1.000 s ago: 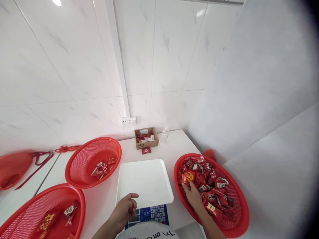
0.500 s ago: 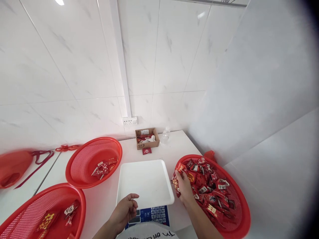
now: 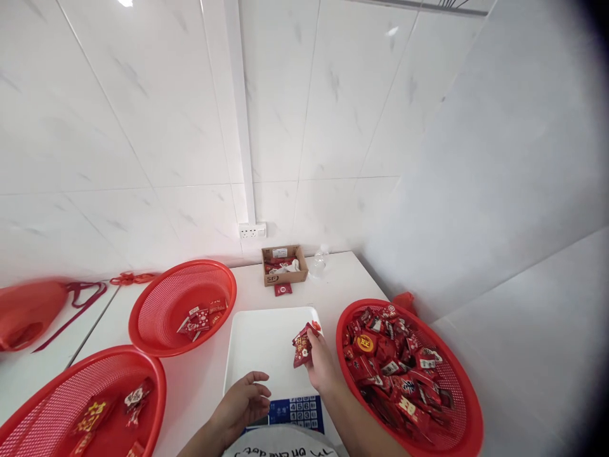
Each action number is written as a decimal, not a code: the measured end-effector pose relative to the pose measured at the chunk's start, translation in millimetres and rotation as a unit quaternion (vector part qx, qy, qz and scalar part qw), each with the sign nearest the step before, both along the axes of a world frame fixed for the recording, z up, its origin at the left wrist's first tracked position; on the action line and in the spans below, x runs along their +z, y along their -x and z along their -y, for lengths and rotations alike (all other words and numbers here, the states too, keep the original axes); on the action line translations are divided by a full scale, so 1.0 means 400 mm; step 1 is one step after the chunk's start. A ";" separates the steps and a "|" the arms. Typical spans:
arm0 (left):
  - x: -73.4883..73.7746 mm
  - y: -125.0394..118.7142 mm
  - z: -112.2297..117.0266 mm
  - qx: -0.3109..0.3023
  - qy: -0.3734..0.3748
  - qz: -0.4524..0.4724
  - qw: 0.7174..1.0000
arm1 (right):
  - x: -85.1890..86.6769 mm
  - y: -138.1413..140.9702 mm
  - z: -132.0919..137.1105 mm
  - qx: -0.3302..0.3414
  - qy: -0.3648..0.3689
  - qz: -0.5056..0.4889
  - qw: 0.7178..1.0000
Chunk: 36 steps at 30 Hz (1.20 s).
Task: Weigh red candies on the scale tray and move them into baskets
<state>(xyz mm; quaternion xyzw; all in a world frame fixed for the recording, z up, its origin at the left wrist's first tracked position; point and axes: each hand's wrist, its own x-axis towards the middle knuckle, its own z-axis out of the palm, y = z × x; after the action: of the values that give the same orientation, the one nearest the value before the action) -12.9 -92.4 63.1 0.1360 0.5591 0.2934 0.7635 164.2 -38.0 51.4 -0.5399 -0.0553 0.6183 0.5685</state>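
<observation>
My right hand (image 3: 321,360) is closed on red wrapped snack packets (image 3: 303,344) with gold lettering, held over the right side of a white tray (image 3: 257,336). The tray sits on a scale whose blue keypad (image 3: 297,411) shows below it. Near the tray's front edge, my left hand (image 3: 245,400) hangs with fingers apart and slightly curled, holding nothing. To the right stands a red plastic basket (image 3: 464,374) heaped with red snack packets (image 3: 392,355). How many packets my right hand grips cannot be made out.
Two red baskets stand at left, the back one (image 3: 157,304) and the front one (image 3: 57,381), each with a few packets. A small cardboard box (image 3: 290,277) of packets, a clear plastic bottle (image 3: 318,261) and one loose packet (image 3: 282,289) are near the wall.
My right hand has moved left from the rim of the right basket to above the tray, carrying the packets. My left hand stays by the tray's front edge.
</observation>
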 end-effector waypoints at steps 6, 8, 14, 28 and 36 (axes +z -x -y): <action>0.011 -0.011 -0.006 -0.027 -0.003 0.014 1.000 | 0.012 0.020 0.014 0.065 -0.029 -0.026 0.997; 0.015 -0.014 -0.008 -0.032 -0.009 0.013 0.999 | 0.016 0.028 0.020 0.105 -0.055 -0.038 0.992; 0.021 -0.014 -0.021 -0.043 -0.051 0.004 0.998 | 0.018 0.046 0.036 0.164 -0.026 -0.043 0.985; -0.011 -0.004 -0.021 -0.066 -0.067 0.028 0.995 | 0.019 0.038 0.073 0.321 -0.030 0.045 0.945; 0.002 -0.012 -0.013 -0.066 -0.100 0.022 0.993 | -0.003 0.058 0.114 0.423 -0.047 0.102 0.899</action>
<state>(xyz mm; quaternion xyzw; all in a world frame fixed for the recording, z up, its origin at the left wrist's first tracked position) -8.1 -87.1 63.8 0.2418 0.5001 0.2991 0.7759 141.0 -83.7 50.1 -0.4982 -0.3650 0.7389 0.2694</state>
